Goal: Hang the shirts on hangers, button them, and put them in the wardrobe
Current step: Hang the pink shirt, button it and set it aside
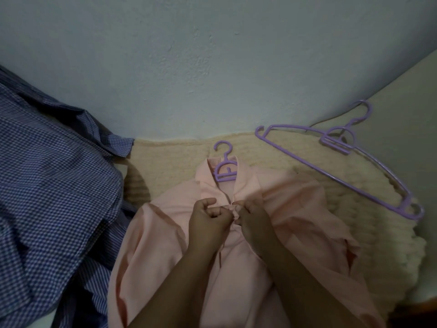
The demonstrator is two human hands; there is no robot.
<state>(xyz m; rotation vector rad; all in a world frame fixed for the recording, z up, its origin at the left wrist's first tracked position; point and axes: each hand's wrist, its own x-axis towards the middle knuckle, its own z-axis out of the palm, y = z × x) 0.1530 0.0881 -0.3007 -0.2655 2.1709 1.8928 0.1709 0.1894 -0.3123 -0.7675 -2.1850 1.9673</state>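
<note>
Before me, a cream knitted blanket (pixel 179 159) with a ribbed, chunky texture covers the surface I work on. Behind it rises a pale blue-grey plastered wall (pixel 189 55), its paint slightly rough. A beige panel (pixel 409 91) adjoins at right.

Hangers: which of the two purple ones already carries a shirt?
The purple hanger inside the pink shirt collar, above both hands; the spare hanger lies bare to the right.

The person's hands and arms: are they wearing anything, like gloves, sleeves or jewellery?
Nothing shows. The left hand and right hand are bare, with no gloves, and no rings or watch can be made out. Both forearms are uncovered, with no sleeves, down to the picture's edge.
</note>
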